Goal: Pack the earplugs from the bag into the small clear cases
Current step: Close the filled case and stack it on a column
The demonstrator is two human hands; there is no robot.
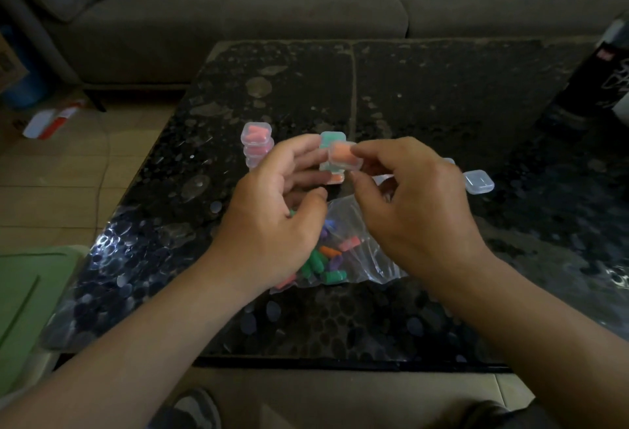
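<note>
**Orange-filled case held between both hands above the bag**

You have a small clear case [343,156] with orange earplugs inside pinched at the fingertips of your right hand [413,204], raised above the counter [442,95]. Your left hand [275,221] is curled beside it, its fingers closed around a stack of cases [332,153] whose top one holds teal earplugs. Below both hands lies the clear plastic bag [360,258], flat on the counter, with loose green, purple, orange and pink earplugs [321,263] showing through it. To your left of the hands stands a second stack of filled cases [257,144] with pink earplugs. To your right, an empty clear case [479,182] sits on the counter, apart from the bag. Beyond the counter is a grey sofa [272,3].
</note>
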